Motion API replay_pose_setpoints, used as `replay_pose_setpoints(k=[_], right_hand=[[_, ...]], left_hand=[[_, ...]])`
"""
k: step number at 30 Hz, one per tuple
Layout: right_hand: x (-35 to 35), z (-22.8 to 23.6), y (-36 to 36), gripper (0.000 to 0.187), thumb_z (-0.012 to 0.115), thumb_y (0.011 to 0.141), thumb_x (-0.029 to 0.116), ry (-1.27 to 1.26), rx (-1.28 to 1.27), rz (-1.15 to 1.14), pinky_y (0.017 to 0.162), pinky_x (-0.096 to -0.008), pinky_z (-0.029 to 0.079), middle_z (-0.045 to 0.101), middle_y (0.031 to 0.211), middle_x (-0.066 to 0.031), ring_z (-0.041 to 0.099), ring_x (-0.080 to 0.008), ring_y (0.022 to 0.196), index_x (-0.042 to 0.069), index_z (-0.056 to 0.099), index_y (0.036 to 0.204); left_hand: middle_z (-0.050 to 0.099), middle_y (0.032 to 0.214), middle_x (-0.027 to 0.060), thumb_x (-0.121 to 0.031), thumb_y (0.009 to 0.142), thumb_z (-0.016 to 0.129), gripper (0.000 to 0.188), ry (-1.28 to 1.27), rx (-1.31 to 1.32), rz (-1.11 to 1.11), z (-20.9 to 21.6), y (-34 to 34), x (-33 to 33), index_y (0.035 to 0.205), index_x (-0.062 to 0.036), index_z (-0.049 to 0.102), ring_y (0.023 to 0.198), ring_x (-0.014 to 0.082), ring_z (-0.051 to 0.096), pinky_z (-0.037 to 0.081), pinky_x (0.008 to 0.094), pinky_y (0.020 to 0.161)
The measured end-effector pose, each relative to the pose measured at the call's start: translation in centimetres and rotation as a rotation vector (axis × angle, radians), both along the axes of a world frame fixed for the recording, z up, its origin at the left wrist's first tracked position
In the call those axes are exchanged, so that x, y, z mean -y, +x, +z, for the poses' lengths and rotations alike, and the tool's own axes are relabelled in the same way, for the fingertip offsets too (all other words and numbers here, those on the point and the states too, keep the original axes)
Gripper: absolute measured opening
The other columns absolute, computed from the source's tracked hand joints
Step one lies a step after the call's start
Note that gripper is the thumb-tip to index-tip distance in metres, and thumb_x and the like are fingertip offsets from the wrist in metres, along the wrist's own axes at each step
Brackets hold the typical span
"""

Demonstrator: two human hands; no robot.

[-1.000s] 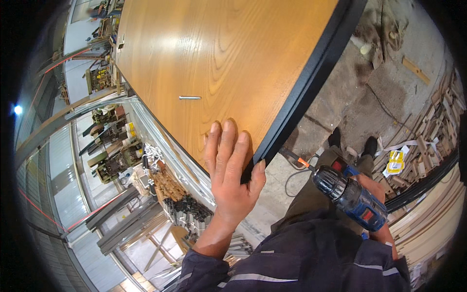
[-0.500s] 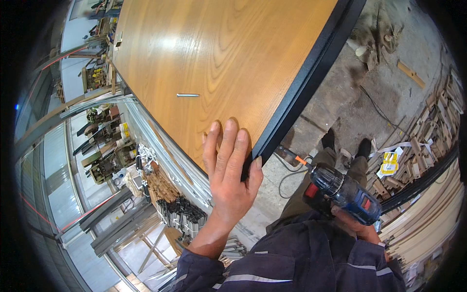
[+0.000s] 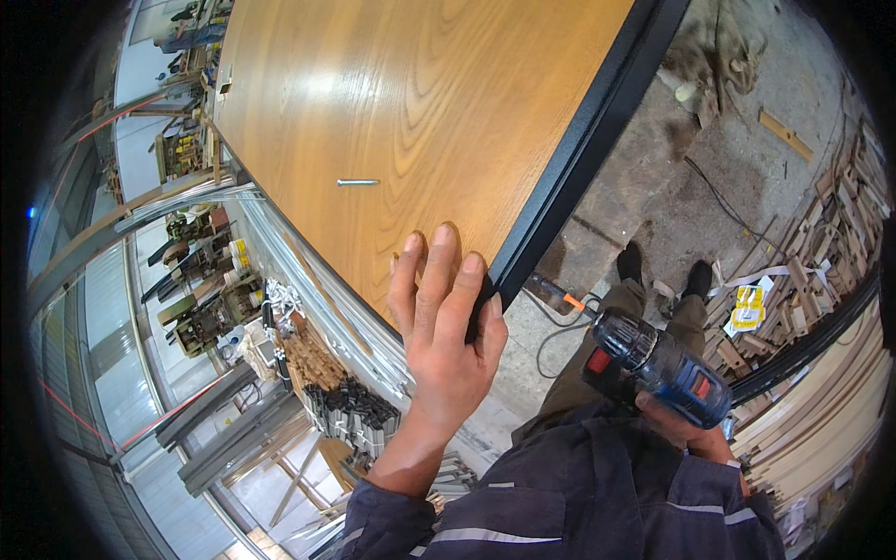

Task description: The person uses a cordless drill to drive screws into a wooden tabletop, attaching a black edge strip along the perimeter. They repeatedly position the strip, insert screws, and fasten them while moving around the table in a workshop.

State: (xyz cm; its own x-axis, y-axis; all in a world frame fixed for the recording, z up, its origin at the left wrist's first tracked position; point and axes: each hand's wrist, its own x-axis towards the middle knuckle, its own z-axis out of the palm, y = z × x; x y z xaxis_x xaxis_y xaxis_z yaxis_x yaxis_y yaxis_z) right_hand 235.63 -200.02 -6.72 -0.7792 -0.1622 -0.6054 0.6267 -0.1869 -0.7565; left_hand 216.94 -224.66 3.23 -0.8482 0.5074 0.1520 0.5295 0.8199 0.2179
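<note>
Rough grey concrete floor (image 3: 691,177) spreads under a workshop cluttered with stacked pale timber strips (image 3: 821,411) on the right and racks of metal profiles (image 3: 308,280) on the left. From the head camera, a large honey-coloured wooden door panel with a black metal edge frame (image 3: 411,112) lies flat across the upper picture, and a single silver screw (image 3: 357,182) rests on its face, well apart from either hand. The left hand (image 3: 446,345) lies palm-down at the near corner of the panel, fingers (image 3: 437,271) spread flat on the wood and the thumb hooked over the black edge. The right hand (image 3: 686,434) is closed around the grip of a blue and black cordless drill (image 3: 658,369), held low beside the dark work jacket (image 3: 579,504), its orange-tipped bit (image 3: 560,297) pointing toward the panel's corner, near the left thumb but not touching it. Black shoes (image 3: 663,271) stand on the floor beyond the drill.
</note>
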Motion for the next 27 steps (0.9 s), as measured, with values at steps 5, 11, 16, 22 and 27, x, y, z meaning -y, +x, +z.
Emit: replay_pose_setpoints(k=[5,11,16,22,27], right_hand=[[0.5,-2.0,1.9,0.055,0.091,0.075,0.024,0.113,-0.093,-0.002,0.094,-0.04,0.057,0.072,0.11,-0.013,0.071,-0.0307,0.101,0.003,0.068,0.12],[0.0,-0.3,-0.4,0.05,0.09,0.074,0.022,-0.041,0.008,-0.031,0.092,-0.0419,0.057,0.072,0.108,-0.0133,0.071,-0.0309,0.098,0.003,0.069,0.116],[0.3,-1.5,0.7,0.046,0.09,0.074,0.021,0.005,-0.063,-0.041,0.089,-0.042,0.057,0.073,0.105,-0.0122,0.071,-0.0316,0.097,0.004,0.07,0.112],[0.9,-1.9,2.0,0.048,0.09,0.074,0.023,0.05,-0.076,-0.063,0.089,-0.0414,0.057,0.073,0.105,-0.0125,0.072,-0.033,0.097,0.006,0.07,0.113],[0.0,-0.7,-1.3,0.049,0.089,0.073,0.021,0.245,-0.401,0.037,0.088,-0.0385,0.057,0.072,0.105,-0.0101,0.072,-0.0285,0.096,0.006,0.069,0.115]], left_hand=[[0.056,0.15,0.0236,0.002,0.085,0.073,0.046,0.013,0.017,0.02,0.0,0.1,-0.2,0.13,0.0001,0.065,0.146,0.044,0.043,0.033,0.0516,0.12],[0.056,0.151,0.0205,0.001,0.083,0.076,0.046,0.062,0.05,0.062,0.1,0.1,-0.1,0.128,-0.0035,0.068,0.146,0.0434,0.043,0.032,0.0523,0.12],[0.056,0.151,0.0207,0.001,0.083,0.076,0.046,0.058,0.051,0.065,0.0,0.1,-0.1,0.128,-0.0032,0.068,0.146,0.0433,0.042,0.033,0.052,0.12],[0.054,0.152,0.024,0.001,0.088,0.069,0.042,0.02,0.058,0.033,0.1,0.0,-0.2,0.13,0.0007,0.063,0.149,0.0425,0.039,0.031,0.05,0.121],[0.053,0.153,0.024,0.001,0.088,0.069,0.042,0.014,0.057,0.039,0.2,0.1,-0.2,0.129,0.0007,0.063,0.149,0.0421,0.039,0.031,0.0505,0.121]])
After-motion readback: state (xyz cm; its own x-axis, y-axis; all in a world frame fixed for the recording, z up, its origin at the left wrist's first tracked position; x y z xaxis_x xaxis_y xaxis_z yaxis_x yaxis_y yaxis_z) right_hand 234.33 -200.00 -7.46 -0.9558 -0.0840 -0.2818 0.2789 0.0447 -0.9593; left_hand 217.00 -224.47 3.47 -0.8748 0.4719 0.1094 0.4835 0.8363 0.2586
